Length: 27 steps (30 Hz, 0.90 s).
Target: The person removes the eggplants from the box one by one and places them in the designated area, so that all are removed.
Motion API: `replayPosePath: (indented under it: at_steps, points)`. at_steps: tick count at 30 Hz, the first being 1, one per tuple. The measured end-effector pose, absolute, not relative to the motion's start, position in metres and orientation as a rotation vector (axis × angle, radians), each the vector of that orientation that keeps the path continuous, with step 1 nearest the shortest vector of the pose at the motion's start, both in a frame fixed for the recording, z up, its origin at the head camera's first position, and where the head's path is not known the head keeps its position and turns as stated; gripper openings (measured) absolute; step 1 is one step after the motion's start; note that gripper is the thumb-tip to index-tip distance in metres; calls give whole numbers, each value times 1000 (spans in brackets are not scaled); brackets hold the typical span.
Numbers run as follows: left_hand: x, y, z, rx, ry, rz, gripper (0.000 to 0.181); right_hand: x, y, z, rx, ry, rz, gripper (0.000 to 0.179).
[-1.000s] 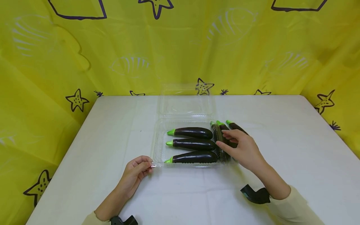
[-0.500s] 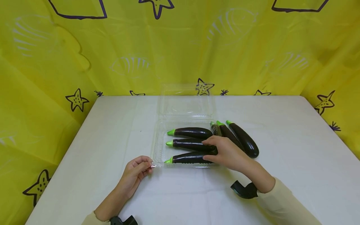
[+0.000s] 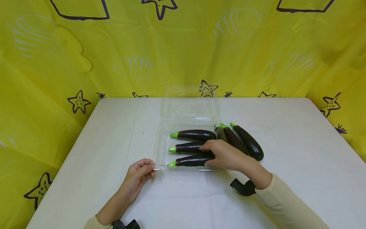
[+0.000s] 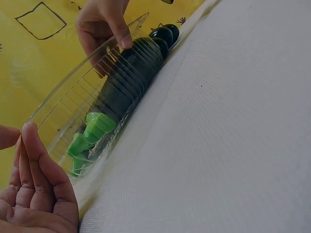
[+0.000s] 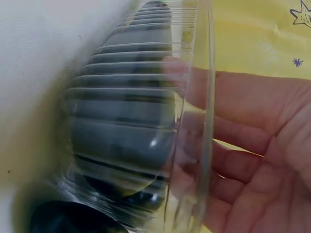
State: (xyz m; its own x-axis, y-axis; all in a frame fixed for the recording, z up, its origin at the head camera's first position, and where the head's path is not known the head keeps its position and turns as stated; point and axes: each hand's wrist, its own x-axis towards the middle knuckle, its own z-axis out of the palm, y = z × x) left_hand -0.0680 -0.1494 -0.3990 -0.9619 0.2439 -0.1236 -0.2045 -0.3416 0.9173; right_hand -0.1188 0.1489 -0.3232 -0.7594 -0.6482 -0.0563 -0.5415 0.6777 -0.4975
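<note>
A clear plastic clamshell container [image 3: 160, 143] lies with its lid raised at the back. Inside, three dark eggplants with green tips lie side by side: a near eggplant [image 3: 190, 160], a middle eggplant [image 3: 187, 148] and a far eggplant [image 3: 195, 135]. My left hand [image 3: 136, 178] pinches the container's near left corner between thumb and fingers. Reaching over the right side, my right hand [image 3: 226, 155] holds the near eggplant around its thick end, thumb in front. Its fingers also touch the middle eggplant. The right ends of both are hidden under that hand.
Outside the container on the right lie an eggplant [image 3: 250, 143] and another eggplant [image 3: 235, 139]. One more eggplant [image 3: 220, 133] shows through the right wall, partly covered. A white table [image 3: 120, 127] bears everything, backed by a yellow patterned cloth [image 3: 183, 41].
My right hand has moved left from beside the container's right wall to the near eggplants' thick ends. The middle eggplant's tip has shifted slightly nearer. My left hand has stayed still.
</note>
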Motion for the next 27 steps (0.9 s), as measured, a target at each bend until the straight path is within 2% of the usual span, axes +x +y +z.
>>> replayPosePath:
  at_steps: [17, 27]
  points:
    - [-69, -149, -398, 32, 1621, 2366, 11, -124, 140, -325, -986, 2635, -514, 34]
    - [-69, -149, -397, 21, 1614, 2364, 12, -122, 141, -320, -905, 2656, -604, 36]
